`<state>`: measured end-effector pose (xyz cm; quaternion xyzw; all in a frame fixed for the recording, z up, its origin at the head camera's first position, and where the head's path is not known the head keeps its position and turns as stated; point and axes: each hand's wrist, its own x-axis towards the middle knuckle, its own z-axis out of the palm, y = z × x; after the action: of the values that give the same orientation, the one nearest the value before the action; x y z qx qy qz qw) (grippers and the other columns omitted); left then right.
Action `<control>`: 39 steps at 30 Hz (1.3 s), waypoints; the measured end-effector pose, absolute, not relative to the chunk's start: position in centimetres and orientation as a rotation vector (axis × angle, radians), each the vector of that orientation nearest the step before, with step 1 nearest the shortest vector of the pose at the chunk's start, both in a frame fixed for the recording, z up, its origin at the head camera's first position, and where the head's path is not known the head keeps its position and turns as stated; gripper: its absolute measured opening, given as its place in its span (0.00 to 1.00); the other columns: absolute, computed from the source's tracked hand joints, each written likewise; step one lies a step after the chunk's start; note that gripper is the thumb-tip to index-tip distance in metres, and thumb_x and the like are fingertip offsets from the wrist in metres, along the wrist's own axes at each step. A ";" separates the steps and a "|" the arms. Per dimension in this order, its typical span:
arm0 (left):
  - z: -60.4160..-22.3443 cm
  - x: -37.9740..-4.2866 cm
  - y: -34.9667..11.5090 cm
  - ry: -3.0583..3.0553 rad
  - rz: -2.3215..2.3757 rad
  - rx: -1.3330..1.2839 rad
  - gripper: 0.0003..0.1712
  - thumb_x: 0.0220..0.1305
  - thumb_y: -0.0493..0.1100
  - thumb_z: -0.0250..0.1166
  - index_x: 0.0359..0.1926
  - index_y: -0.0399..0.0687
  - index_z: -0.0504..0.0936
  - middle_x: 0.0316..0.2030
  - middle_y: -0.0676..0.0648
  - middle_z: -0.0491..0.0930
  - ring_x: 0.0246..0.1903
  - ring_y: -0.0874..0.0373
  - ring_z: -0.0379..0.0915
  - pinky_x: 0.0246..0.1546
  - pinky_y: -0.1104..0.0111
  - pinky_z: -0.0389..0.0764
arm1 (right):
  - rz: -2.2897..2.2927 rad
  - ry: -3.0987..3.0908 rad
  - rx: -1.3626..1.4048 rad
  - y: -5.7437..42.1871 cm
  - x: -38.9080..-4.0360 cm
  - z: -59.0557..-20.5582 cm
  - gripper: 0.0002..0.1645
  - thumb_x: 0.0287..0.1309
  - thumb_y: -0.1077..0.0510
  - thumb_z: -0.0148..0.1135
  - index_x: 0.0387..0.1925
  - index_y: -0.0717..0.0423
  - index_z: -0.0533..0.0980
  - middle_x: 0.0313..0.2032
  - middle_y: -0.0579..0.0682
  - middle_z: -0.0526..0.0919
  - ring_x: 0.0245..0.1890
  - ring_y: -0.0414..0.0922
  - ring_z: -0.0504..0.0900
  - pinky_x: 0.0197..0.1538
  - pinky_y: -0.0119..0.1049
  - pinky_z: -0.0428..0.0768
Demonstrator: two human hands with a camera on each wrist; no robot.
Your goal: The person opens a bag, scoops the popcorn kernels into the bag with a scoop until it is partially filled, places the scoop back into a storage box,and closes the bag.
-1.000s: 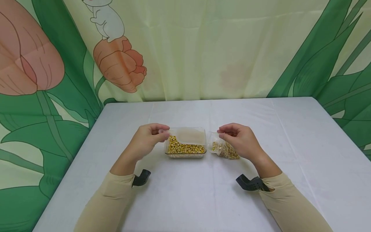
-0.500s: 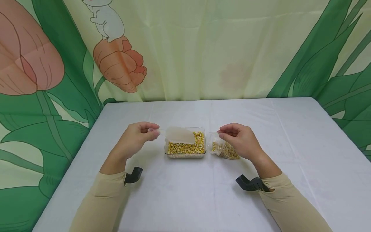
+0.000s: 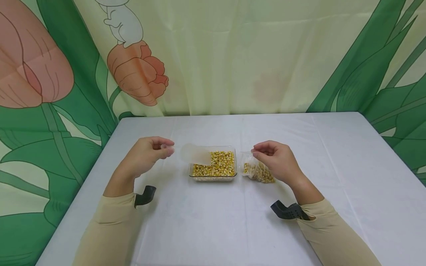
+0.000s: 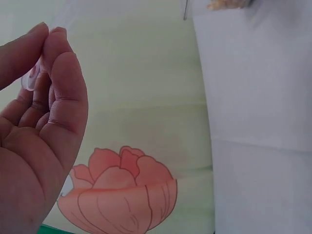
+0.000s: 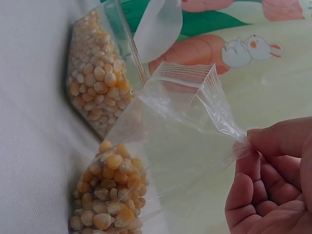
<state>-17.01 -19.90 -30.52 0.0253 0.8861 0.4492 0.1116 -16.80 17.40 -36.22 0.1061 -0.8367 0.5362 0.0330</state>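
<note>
My left hand (image 3: pixel 148 154) pinches the handle end of a translucent white plastic scoop (image 3: pixel 197 154). The scoop's blade hangs over the left part of a clear rectangular container (image 3: pixel 213 178) filled with yellow corn kernels (image 3: pixel 222 162). Only the handle's holed tip (image 4: pixel 30 80) shows between thumb and fingers in the left wrist view. To the container's right, my right hand (image 3: pixel 274 157) pinches the upper edge of a clear zip bag (image 5: pixel 161 122). Its mouth stands parted, and corn kernels (image 5: pixel 109 190) fill its lower part, resting on the table.
A white cloth covers the table (image 3: pixel 213 221). Behind it hangs a printed curtain (image 3: pixel 233 59) with flowers, leaves and a rabbit. Each wrist carries a black camera mount, one left (image 3: pixel 145 195) and one right (image 3: pixel 288 210).
My left hand has moved left, drawing the scoop from the container's right side to its left edge and uncovering more kernels. The right hand and bag have stayed nearly still.
</note>
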 end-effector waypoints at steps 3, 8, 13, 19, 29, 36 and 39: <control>-30.2 -16.9 -20.0 2.607 1.268 0.078 0.19 0.69 0.45 0.66 0.57 0.41 0.81 0.42 0.42 0.81 0.45 0.48 0.75 0.52 0.54 0.73 | 1.652 -2.576 0.315 17.4 -16.8 -36.2 0.10 0.64 0.64 0.66 0.45 0.67 0.81 0.42 0.59 0.86 0.40 0.46 0.83 0.42 0.26 0.79; -29.9 -17.0 -20.1 2.632 1.188 0.106 0.19 0.68 0.45 0.66 0.56 0.41 0.81 0.39 0.44 0.78 0.43 0.48 0.73 0.47 0.58 0.75 | 1.653 -2.583 0.301 17.4 -16.8 -36.2 0.11 0.64 0.63 0.66 0.45 0.67 0.81 0.43 0.59 0.86 0.40 0.46 0.83 0.42 0.26 0.79; -29.8 -17.1 -20.1 2.635 1.161 0.127 0.19 0.68 0.46 0.67 0.55 0.42 0.82 0.38 0.44 0.79 0.43 0.48 0.74 0.46 0.59 0.76 | 1.661 -2.584 0.297 17.4 -16.8 -36.2 0.11 0.64 0.63 0.66 0.46 0.67 0.81 0.43 0.59 0.86 0.40 0.46 0.83 0.42 0.26 0.79; -29.5 -17.2 -19.9 2.651 1.106 0.126 0.18 0.68 0.46 0.66 0.54 0.42 0.82 0.39 0.44 0.79 0.44 0.48 0.74 0.46 0.59 0.75 | 1.679 -2.577 0.297 17.4 -16.8 -36.2 0.12 0.64 0.63 0.66 0.46 0.67 0.81 0.43 0.59 0.86 0.41 0.45 0.83 0.42 0.26 0.79; -30.6 -17.8 -18.6 2.596 1.095 0.143 0.17 0.66 0.45 0.66 0.52 0.43 0.84 0.38 0.45 0.79 0.43 0.49 0.73 0.43 0.60 0.74 | 1.676 -2.578 0.298 17.4 -16.7 -36.3 0.12 0.64 0.63 0.66 0.46 0.66 0.81 0.43 0.58 0.86 0.40 0.46 0.82 0.41 0.26 0.79; -32.2 -18.4 -18.2 2.538 1.152 0.121 0.18 0.66 0.44 0.67 0.53 0.41 0.83 0.37 0.45 0.80 0.41 0.49 0.75 0.44 0.57 0.76 | 1.674 -2.574 0.306 17.4 -16.7 -36.3 0.11 0.64 0.63 0.66 0.46 0.67 0.81 0.43 0.59 0.86 0.40 0.46 0.82 0.41 0.26 0.79; -32.6 -18.6 -18.0 2.512 1.180 0.083 0.18 0.67 0.43 0.67 0.54 0.40 0.82 0.37 0.44 0.80 0.41 0.49 0.75 0.47 0.53 0.76 | 1.673 -2.574 0.309 17.5 -16.8 -36.4 0.11 0.64 0.63 0.66 0.45 0.66 0.81 0.43 0.59 0.86 0.41 0.47 0.82 0.42 0.26 0.79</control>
<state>-18.58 -18.04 -32.64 0.0295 0.8897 0.4178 0.1818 -16.78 17.47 -36.38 0.1002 -0.8339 0.5420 0.0284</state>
